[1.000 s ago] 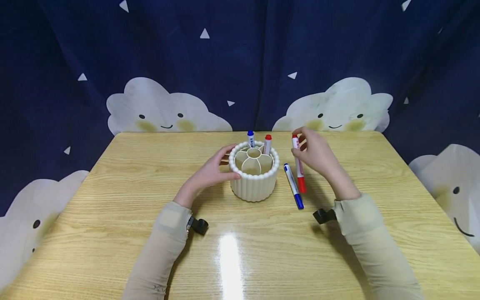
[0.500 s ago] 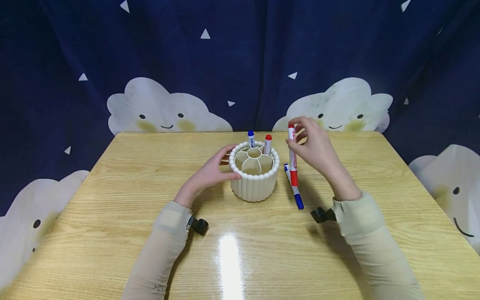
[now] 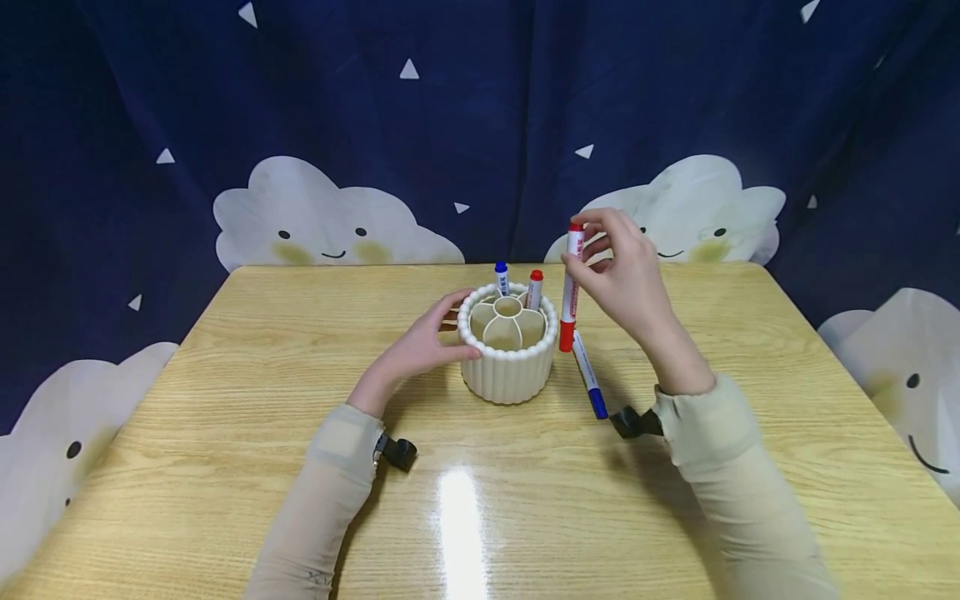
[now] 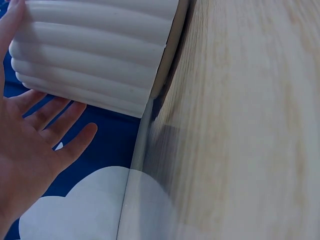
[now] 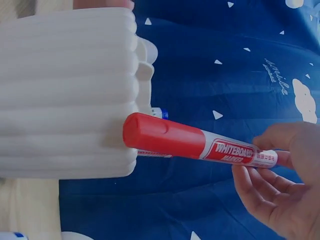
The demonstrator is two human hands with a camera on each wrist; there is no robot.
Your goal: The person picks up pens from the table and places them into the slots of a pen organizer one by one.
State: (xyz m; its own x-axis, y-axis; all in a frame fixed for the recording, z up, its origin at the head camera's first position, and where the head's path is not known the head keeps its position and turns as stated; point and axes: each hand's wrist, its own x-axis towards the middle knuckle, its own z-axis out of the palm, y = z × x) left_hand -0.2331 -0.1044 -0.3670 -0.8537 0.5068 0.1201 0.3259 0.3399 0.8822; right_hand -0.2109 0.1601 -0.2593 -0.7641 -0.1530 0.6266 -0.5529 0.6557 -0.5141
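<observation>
A cream fluted pen holder [image 3: 504, 379] with a beaded rim and petal-shaped compartments stands upright on the table. My left hand [image 3: 420, 342] holds it from the left, thumb at the front rim and fingers round the far side. Just right of the holder, my right hand [image 3: 626, 275] pinches a red whiteboard marker [image 5: 182, 141] near its upper end. The marker hangs almost upright, its red cap down beside the holder's rim. Inside the holder, a blue marker [image 3: 502, 279] and another red marker [image 3: 535, 292] stand in rear compartments.
Another blue marker [image 3: 588, 373] lies on the wooden table [image 3: 300, 350] right of the holder, partly behind the held marker's cap. A dark blue curtain [image 3: 480, 125] with white clouds hangs behind the table's far edge.
My right hand has lifted the red marker from beside the lying blue one and carried it left, up to the pen holder. My left hand and the holder have stayed put.
</observation>
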